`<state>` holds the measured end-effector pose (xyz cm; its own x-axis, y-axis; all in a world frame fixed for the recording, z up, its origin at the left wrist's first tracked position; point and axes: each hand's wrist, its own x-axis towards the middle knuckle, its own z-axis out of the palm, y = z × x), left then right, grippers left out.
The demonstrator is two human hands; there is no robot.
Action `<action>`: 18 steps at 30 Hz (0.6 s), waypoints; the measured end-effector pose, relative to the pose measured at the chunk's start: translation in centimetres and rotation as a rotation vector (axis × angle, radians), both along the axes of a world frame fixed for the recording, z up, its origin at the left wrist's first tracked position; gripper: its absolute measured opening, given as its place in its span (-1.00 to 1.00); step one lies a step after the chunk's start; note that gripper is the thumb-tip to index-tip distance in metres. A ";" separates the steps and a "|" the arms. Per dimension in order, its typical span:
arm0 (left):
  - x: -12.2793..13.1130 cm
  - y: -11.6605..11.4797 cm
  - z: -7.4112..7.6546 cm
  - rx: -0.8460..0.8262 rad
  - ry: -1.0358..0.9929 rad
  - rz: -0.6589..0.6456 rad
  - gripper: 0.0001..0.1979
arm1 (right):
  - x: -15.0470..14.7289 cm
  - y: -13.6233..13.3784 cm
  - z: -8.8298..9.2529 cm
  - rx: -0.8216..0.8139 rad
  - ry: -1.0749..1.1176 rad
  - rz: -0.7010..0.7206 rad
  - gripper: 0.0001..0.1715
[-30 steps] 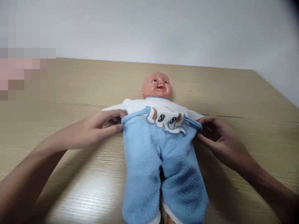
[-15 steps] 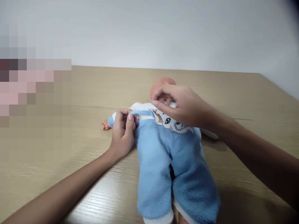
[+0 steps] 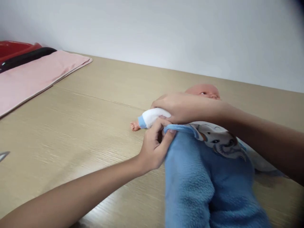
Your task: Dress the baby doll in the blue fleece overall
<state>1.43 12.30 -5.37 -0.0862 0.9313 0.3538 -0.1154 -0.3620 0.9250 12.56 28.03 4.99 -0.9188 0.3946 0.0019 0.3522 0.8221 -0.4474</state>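
A baby doll (image 3: 201,89) lies on its back in a fluffy blue garment (image 3: 190,177) with a white cartoon patch and a white sleeve (image 3: 153,117). My left hand (image 3: 156,142) pinches the blue top edge of the garment between thumb and fingers, beside the doll's side. My right hand (image 3: 173,106) reaches across the doll's chest, over the shoulder by the sleeve. Its fingertips are hidden behind the hand, so what they touch does not show. The forearm covers part of the doll's face and chest.
At the far left of the wooden table (image 3: 95,104) lie a folded pink cloth (image 3: 45,71), a black object (image 3: 28,58) and a red container (image 3: 16,49). A small pointed grey item (image 3: 3,155) shows at the left edge. A wall stands behind.
The view has turned left, so the doll appears farther right and the pink cloth shows clearly. My right hand has moved from the upper chest to the doll's shoulder near my left hand.
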 end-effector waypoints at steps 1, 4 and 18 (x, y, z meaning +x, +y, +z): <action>-0.1 -0.1 0.0 0.005 0.010 -0.036 -0.70 | 0.4 0.0 0.2 0.047 -0.040 0.021 -0.89; -0.3 -0.3 0.1 0.034 0.074 -0.089 -0.62 | 2.0 -0.3 0.6 0.031 0.019 0.009 -0.76; -1.0 -1.4 0.1 0.394 0.266 0.198 -0.80 | 5.2 -1.3 -0.9 -0.219 0.155 0.065 -0.59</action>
<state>0.42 10.91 -5.25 -0.1065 0.6977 0.7084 0.2114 -0.6803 0.7018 17.77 26.75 4.10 -0.9377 0.3413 0.0659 0.2151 0.7187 -0.6613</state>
